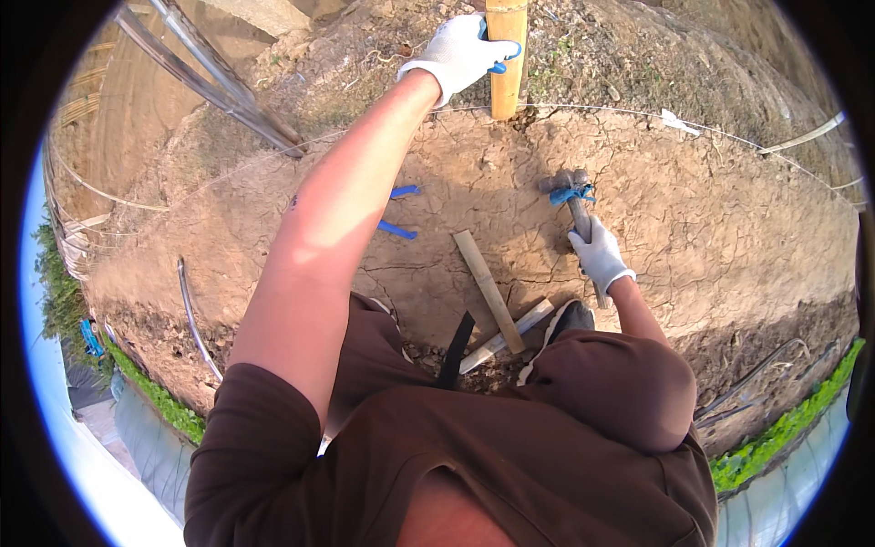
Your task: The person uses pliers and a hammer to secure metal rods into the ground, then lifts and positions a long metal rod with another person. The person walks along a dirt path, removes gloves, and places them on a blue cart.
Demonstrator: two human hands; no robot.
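My left hand (462,56), in a white glove with blue at the fingertips, is closed round a yellowish bamboo stake (504,87). The stake stands upright at the top of the view, its lower end at the soil and its top cut off by the edge. Lower to the right, my right hand (602,255), also gloved, grips the wooden handle of a hammer (576,185). Blue cord or cloth is wrapped below its metal head. Two blue handles (399,230) stick out from behind my left forearm; the rest of that tool is hidden.
Wooden slats (488,287) and a dark strip (456,348) lie near my shoes. A thin string (583,107) runs across the cracked soil behind the stake. Metal poles (214,77) lean at upper left; a bent tube (194,314) rises at left. A white scrap (679,123) lies by the string.
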